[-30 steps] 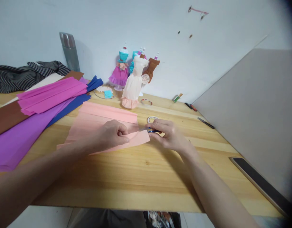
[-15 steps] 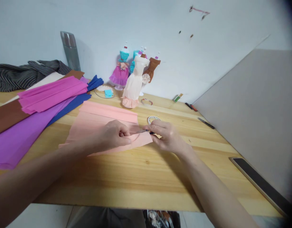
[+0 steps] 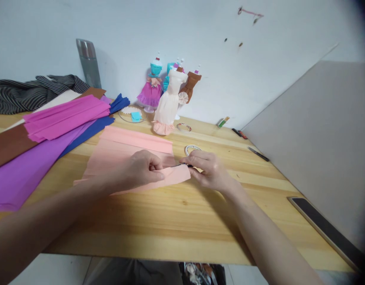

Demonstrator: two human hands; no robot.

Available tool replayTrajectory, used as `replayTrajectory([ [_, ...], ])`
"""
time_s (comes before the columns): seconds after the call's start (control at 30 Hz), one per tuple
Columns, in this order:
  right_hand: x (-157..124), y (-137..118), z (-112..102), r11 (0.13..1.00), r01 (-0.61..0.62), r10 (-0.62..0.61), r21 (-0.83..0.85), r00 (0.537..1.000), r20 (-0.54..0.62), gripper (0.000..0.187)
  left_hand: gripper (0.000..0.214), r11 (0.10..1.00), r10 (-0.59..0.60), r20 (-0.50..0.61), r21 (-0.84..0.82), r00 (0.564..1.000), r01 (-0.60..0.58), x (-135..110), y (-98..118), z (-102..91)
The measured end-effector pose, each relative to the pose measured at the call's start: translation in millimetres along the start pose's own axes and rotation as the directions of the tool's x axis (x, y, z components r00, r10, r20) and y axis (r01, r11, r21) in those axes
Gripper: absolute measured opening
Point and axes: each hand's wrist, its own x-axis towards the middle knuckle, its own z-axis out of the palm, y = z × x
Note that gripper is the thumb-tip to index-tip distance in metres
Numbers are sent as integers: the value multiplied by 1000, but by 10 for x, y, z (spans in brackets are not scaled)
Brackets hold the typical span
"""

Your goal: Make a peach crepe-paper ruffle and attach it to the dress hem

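Note:
A sheet of light pink crepe paper (image 3: 120, 152) lies flat on the wooden table (image 3: 182, 221). My left hand (image 3: 141, 170) pinches a strip of that paper at its near right corner, fingers closed. My right hand (image 3: 208, 168) is closed on small scissors (image 3: 182, 164), whose blades point left into the paper strip between the two hands. A tape roll (image 3: 191, 149) lies just behind my right hand.
Magenta, purple, blue and brown crepe sheets (image 3: 52, 122) are stacked at the left, with striped cloth (image 3: 31, 93) and a steel flask (image 3: 87, 63) behind. Small mannequins in paper dresses (image 3: 169, 99) stand at the back. A grey board (image 3: 316, 138) leans at the right; tools (image 3: 258, 153) lie by it.
The scissors' blades have moved left into the pink strip, and my right hand has shifted slightly with them. My left hand keeps its pinch on the paper.

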Motion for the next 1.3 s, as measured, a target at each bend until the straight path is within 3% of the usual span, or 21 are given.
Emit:
replayTrajectory([
  [0.27, -25, -14, 45, 999, -40, 40, -7, 999, 5, 21, 28, 1000, 14, -8, 18, 1000, -14, 4, -1, 13],
  [0.47, -4, -49, 67, 1000, -6, 6, 3, 1000, -7, 19, 33, 1000, 17, 1, -22, 1000, -17, -1, 25, 19],
  [1.13, -10, -56, 81, 999, -27, 27, 21, 1000, 12, 18, 31, 999, 39, 22, 1, 999, -39, -7, 15, -7],
  [1.3, 21, -85, 80, 999, 8, -8, 45, 1000, -12, 26, 32, 999, 49, 28, 17, 998, -50, -14, 19, -6],
])
